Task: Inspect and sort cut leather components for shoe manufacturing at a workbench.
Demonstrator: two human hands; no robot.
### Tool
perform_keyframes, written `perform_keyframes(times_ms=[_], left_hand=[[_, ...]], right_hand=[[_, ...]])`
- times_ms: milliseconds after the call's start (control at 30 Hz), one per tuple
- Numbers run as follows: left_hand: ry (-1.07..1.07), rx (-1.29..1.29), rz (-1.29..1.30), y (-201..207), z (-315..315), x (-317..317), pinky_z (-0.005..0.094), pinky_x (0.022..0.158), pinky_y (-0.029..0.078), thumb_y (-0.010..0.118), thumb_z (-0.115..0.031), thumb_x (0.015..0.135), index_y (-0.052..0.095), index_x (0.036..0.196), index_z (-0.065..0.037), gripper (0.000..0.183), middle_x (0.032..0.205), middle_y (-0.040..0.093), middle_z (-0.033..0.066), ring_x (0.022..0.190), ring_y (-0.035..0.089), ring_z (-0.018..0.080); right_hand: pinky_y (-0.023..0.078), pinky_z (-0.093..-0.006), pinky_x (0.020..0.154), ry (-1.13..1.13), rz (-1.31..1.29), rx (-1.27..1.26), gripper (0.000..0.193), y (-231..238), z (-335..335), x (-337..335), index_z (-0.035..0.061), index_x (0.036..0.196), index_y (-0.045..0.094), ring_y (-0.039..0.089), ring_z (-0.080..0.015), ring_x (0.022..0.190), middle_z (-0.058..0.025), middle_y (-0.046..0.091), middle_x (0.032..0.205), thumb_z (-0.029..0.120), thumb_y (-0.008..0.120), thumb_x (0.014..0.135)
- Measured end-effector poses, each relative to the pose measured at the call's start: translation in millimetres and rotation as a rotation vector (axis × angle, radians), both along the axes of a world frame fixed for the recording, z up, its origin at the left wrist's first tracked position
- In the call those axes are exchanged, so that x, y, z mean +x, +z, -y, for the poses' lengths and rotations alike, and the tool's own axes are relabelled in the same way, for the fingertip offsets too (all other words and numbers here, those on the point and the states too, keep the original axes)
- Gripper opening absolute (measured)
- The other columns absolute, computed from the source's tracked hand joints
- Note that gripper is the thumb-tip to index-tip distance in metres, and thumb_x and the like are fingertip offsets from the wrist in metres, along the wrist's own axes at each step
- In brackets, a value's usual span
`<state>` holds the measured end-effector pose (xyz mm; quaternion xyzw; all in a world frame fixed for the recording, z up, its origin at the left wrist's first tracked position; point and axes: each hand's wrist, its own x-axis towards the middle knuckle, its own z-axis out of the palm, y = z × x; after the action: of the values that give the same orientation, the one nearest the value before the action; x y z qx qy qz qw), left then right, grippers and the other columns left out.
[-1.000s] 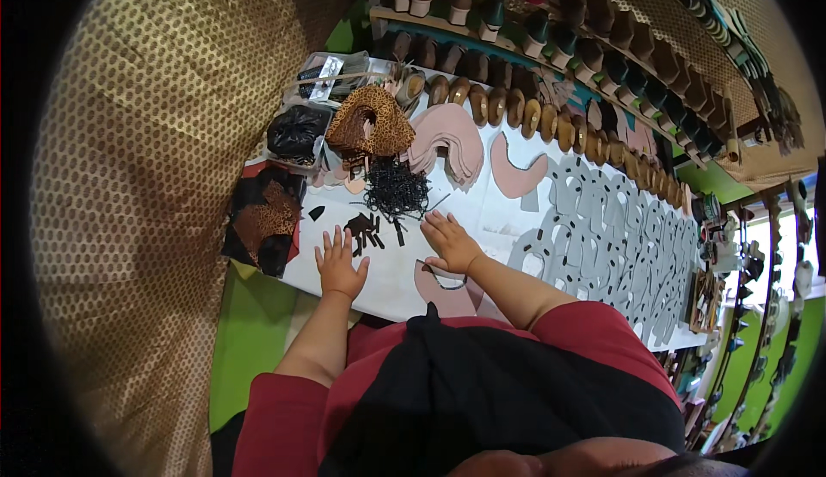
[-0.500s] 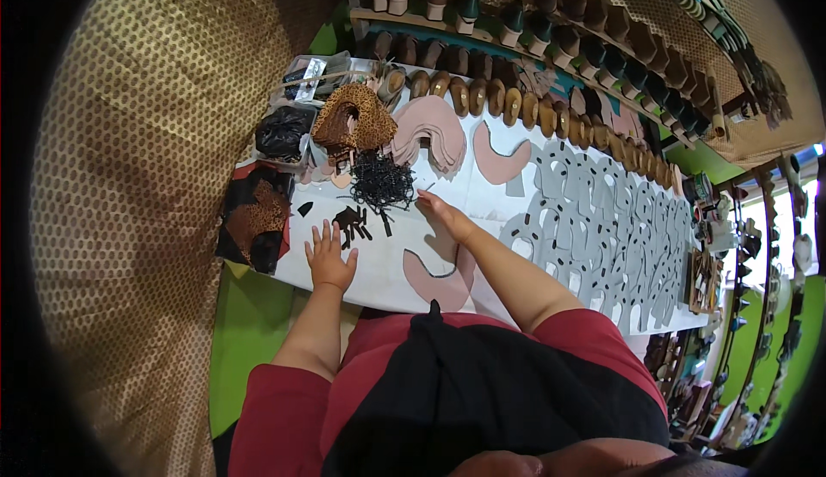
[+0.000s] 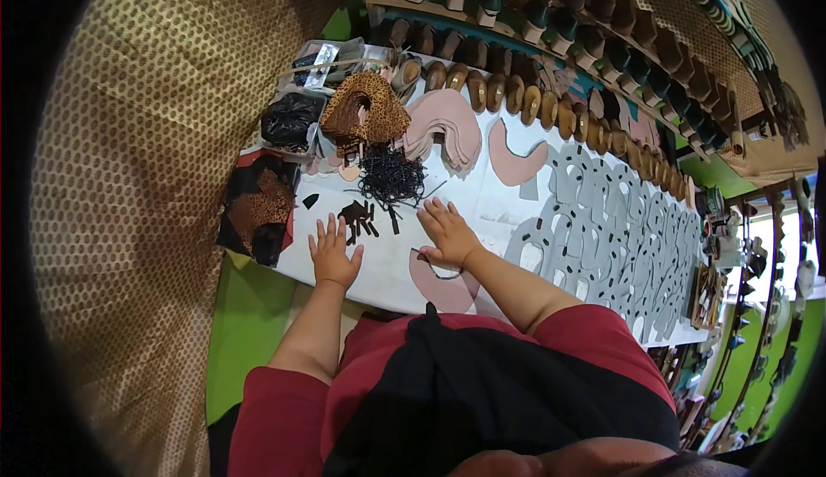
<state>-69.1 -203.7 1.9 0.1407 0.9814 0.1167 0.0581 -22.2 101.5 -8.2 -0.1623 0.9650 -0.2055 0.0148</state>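
My left hand [image 3: 335,255] lies palm down with fingers spread on the white tabletop [image 3: 376,273], holding nothing. It is nearest to a few short black strips [image 3: 365,221]. My right hand [image 3: 449,234] is also stretched out with nothing in its fingers, its thumb beside a curved pink shoe piece [image 3: 441,284] at the near edge. Beyond both hands sits a tangled heap of thin black strips [image 3: 391,176]. A small black pointed piece [image 3: 311,201] lies beyond and left of my left hand.
Leopard-print pieces [image 3: 353,109] and stacked pink pieces [image 3: 445,124] stand behind the heap. Many grey cut pieces [image 3: 594,227] cover the table's right side. A row of brown shoe lasts [image 3: 514,95] lines the back, under shelves of more lasts [image 3: 535,14]. A patterned curtain [image 3: 146,176] hangs left.
My right hand has come nearer and turned from edge-on to palm down over the table by the near pink piece. The left hand stays almost in place. The view has shifted slightly.
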Motion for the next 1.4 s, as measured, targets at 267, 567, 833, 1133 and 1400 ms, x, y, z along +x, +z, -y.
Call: perform_keyframes(times_ms=[267, 567, 833, 1133, 1400], left_hand=[[-0.004, -0.014, 0.000, -3.1, 1.9, 3.8, 0.0580, 0.121, 0.011, 0.063, -0.040, 0.088, 0.032, 0.156, -0.011, 0.081, 0.165, 0.025, 0.0127, 0.152, 0.017, 0.0371], [-0.011, -0.020, -0.011, -2.0, 0.0, 2.9, 0.0577, 0.121, 0.011, 0.063, -0.040, 0.089, 0.030, 0.157, -0.012, 0.080, 0.165, 0.025, 0.0122, 0.153, 0.017, 0.0364], [0.007, -0.027, -0.002, -5.5, 4.5, 1.8, 0.0562, 0.122, 0.009, 0.062, -0.046, 0.089, 0.027, 0.158, -0.013, 0.084, 0.166, 0.023, 0.0105, 0.153, 0.015, 0.0348], [-0.002, -0.007, 0.001, -2.1, 2.1, 0.2, 0.0568, 0.121, 0.011, 0.063, -0.041, 0.087, 0.028, 0.158, -0.012, 0.085, 0.164, 0.026, 0.0128, 0.153, 0.017, 0.0367], [0.002, -0.002, -0.003, -1.5, 2.0, 2.5, 0.0562, 0.122, 0.010, 0.063, -0.041, 0.088, 0.029, 0.158, -0.012, 0.083, 0.164, 0.026, 0.0119, 0.153, 0.017, 0.0357]], right_hand=[[0.018, -0.0533, 0.122, 0.019, -0.019, -0.005, 0.088, -5.7, -1.6, 3.2, 0.0038, 0.151, 0.036, 0.026, -0.0388, 0.149, -0.0197, 0.035, 0.157, 0.058, 0.060, 0.086], [0.017, -0.0602, 0.119, -0.171, 0.200, -0.847, 0.080, -6.6, -28.9, -27.8, 0.0089, 0.156, 0.031, 0.028, -0.0424, 0.148, -0.0208, 0.042, 0.153, 0.065, 0.027, 0.100], [0.013, -0.0590, 0.121, 0.005, 0.057, 0.060, 0.074, -0.7, 5.9, 24.8, 0.0133, 0.154, 0.034, 0.024, -0.0374, 0.151, -0.0175, 0.036, 0.158, 0.055, 0.049, 0.094], [0.016, -0.0567, 0.121, 0.046, 0.027, 0.080, 0.091, -5.3, 4.8, 24.9, 0.0097, 0.155, 0.033, 0.023, -0.0369, 0.151, -0.0188, 0.031, 0.160, 0.067, 0.051, 0.087], [0.016, -0.0571, 0.121, 0.082, -0.002, 0.037, 0.089, -5.4, 0.4, 25.7, 0.0094, 0.153, 0.036, 0.025, -0.0375, 0.150, -0.0181, 0.033, 0.159, 0.065, 0.053, 0.086]])
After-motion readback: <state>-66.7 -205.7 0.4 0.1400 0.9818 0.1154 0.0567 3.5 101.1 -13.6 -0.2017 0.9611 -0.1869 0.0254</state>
